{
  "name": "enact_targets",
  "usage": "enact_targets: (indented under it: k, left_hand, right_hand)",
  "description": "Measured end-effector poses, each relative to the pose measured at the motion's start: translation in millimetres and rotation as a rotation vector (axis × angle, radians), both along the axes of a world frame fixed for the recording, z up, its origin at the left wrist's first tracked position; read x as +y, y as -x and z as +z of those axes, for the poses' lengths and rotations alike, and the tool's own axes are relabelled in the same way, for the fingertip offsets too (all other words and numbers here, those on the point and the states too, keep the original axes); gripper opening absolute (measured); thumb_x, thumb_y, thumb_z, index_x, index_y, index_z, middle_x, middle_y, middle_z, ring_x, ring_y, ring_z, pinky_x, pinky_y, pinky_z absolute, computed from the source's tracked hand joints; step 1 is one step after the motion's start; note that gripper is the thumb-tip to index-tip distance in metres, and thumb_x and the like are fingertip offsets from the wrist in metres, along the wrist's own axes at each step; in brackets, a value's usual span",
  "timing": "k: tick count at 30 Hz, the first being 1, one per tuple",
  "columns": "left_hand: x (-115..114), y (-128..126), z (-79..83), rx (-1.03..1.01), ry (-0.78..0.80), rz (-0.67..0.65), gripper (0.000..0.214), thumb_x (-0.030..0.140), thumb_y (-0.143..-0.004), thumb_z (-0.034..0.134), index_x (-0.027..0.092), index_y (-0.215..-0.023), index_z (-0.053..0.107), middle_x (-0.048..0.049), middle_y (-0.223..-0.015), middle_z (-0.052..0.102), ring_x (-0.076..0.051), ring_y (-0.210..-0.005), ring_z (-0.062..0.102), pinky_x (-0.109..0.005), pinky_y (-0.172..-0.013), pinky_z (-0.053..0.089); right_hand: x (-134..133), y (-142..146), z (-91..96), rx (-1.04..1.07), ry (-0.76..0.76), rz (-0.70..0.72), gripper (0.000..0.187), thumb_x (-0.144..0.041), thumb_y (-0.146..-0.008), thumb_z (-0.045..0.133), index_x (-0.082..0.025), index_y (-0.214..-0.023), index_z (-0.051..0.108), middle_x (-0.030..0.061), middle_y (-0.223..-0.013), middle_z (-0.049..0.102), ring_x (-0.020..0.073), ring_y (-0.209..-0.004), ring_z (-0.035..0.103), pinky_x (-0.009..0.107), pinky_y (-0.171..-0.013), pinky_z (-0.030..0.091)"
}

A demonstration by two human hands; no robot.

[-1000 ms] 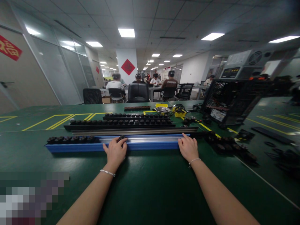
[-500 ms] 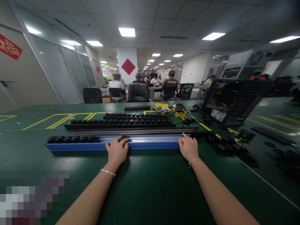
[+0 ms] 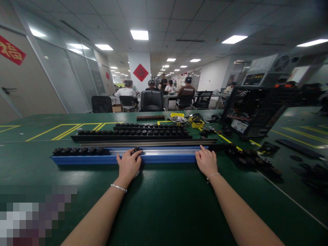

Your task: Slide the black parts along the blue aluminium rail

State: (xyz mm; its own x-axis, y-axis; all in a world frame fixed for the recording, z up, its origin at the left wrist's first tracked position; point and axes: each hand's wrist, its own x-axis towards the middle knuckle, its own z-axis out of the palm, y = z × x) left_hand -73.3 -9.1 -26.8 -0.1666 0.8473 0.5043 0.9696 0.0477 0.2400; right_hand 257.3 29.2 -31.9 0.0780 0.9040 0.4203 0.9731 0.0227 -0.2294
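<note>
A long blue channel rail [image 3: 169, 158] with a shiny metal inside lies across the green table in front of me. A row of black knob-like parts [image 3: 79, 151] fills its left section. My left hand [image 3: 129, 163] reaches over the near wall, fingers curled on a single small black part [image 3: 136, 149] inside the channel; my fingers partly hide it. Near the rail's right end, my right hand [image 3: 207, 162] grips it across its width, with the index finger at the far edge and the thumb by the near wall.
Behind the blue rail lie a bare metal rail [image 3: 148, 142] and black rails [image 3: 130, 137] lined with similar parts. A metal dish [image 3: 178, 119] and a yellow container [image 3: 197, 124] stand farther back. An open computer case [image 3: 252, 112] and loose black parts [image 3: 258, 160] occupy the right.
Both hands stay in place on the rail and the black part. The whole view has shifted very slightly; in the far background, a standing person shows more clearly.
</note>
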Motion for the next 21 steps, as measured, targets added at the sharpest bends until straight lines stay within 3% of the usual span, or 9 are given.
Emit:
enact_targets:
  k: [21]
  left_hand:
    - [-0.1, -2.0, -0.4, -0.001, 0.009, -0.063, 0.032, 0.030, -0.085, 0.045, 0.035, -0.109, 0.066, -0.0064, -0.122, 0.060, -0.026, -0.111, 0.053, -0.064, -0.104, 0.017]
  right_hand:
    - [-0.6, -0.5, 0.7, 0.015, 0.018, 0.002, 0.043, -0.038, -0.091, 0.027, -0.018, -0.080, 0.063, 0.0099, -0.135, 0.050, 0.0249, -0.119, 0.046, 0.049, -0.105, 0.023]
